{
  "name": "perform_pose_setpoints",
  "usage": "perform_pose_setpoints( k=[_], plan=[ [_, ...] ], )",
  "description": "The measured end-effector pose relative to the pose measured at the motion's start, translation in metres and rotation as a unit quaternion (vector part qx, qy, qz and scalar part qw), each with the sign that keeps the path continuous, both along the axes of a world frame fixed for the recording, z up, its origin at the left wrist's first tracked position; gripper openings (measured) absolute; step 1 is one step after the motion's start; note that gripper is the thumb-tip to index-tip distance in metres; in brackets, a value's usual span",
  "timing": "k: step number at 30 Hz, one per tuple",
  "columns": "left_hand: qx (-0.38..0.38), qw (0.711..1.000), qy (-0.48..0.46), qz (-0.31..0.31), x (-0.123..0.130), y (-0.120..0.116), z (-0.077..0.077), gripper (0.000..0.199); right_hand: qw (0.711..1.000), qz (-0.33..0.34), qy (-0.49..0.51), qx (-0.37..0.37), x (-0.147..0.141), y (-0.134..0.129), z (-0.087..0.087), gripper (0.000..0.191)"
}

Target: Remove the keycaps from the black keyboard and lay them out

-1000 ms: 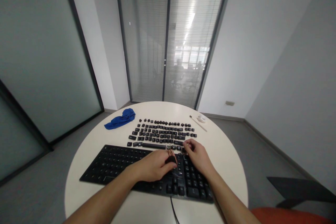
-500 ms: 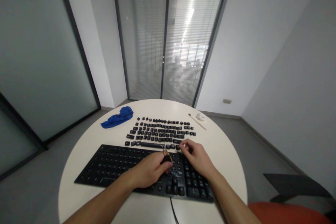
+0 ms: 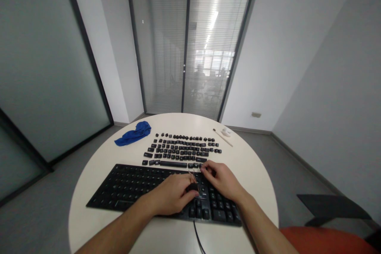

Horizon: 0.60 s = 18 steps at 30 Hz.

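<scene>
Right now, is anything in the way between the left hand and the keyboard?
Only the tool that the left hand holds, over the keyboard. Nothing else visible stands between them; the loose keys lie beyond the keyboard's far edge. Whether the tool touches the keyboard, I cannot tell.

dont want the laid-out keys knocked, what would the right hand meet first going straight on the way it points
Probably the loose keycaps at the right end of the row nearest the keyboard; the right hand points toward them at close range. Whether it already touches one is unclear.
</scene>
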<state>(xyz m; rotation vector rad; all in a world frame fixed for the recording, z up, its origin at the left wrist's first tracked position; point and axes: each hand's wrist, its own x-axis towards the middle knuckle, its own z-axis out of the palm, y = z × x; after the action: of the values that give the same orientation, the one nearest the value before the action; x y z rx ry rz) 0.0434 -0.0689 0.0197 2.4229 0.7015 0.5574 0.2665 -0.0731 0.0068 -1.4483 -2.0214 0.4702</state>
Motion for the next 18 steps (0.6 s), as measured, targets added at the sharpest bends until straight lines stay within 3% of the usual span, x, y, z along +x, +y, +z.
perform_pose_setpoints(
  k=[8,12,18],
  plan=[
    [0.069,0.996,0.041,-0.038,0.006,-0.008,0.002,0.009,0.999,0.015,-0.045,0.009,-0.004,-0.004,0.004,0.021],
    [0.03,0.999,0.006,-0.026,0.006,-0.003,-0.005,0.011,0.997,0.052,-0.047,0.018,-0.004,-0.007,0.007,0.017],
    [-0.024,0.996,-0.084,-0.033,0.007,0.002,-0.016,0.014,0.985,0.164,-0.052,0.019,-0.005,-0.017,0.014,0.017]
  ],
)
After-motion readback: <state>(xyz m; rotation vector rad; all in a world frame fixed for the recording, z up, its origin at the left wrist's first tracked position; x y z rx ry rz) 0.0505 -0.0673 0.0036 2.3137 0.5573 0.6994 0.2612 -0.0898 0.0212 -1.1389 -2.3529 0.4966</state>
